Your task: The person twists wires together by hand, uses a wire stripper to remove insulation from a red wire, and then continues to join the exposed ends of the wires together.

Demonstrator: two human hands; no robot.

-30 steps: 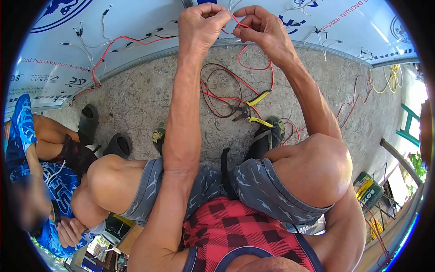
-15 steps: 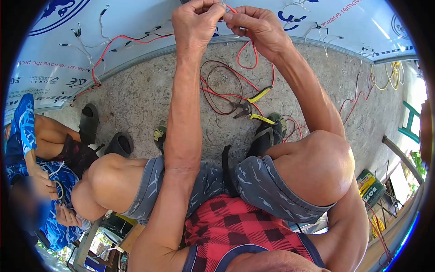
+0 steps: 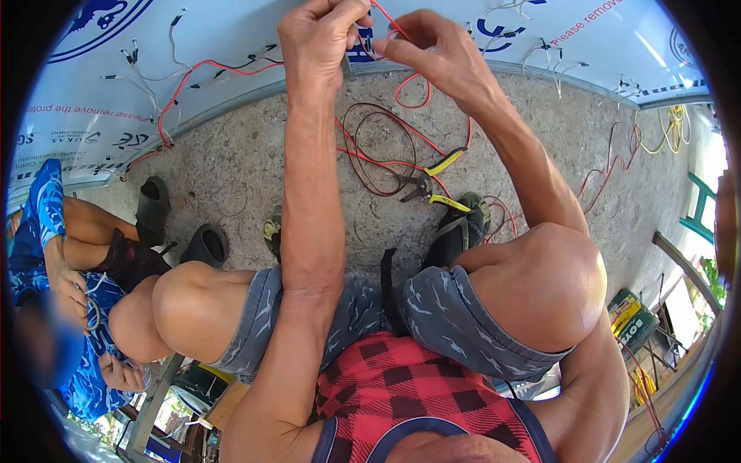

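Note:
At the top of the view, my left hand (image 3: 320, 35) is closed with its fingers pinched on a red wire (image 3: 414, 94). The wire passes between the two hands and loops down toward the floor. Beside it, my right hand (image 3: 441, 58) has thumb and forefinger apart, close to the wire. Both hands are in front of a panel (image 3: 255, 35) with blue and red print. Below them on the concrete lies a pair of wire strippers (image 3: 421, 185) with yellow-and-black handles, jaws apart, next to coils of dark red wire (image 3: 363, 174).
Thin wires with black ends (image 3: 139, 65) stick out of the panel. A co-worker in a blue patterned top (image 3: 93, 309) sits at the left, a scissors-like tool (image 3: 94, 312) in one hand. A yellow wire coil (image 3: 677, 127) hangs at right; a green box (image 3: 634, 324) stands lower right.
My hands have moved apart: the left shifted slightly left, while the right has let go of the wire and spread its fingers. The co-worker's hands shifted slightly.

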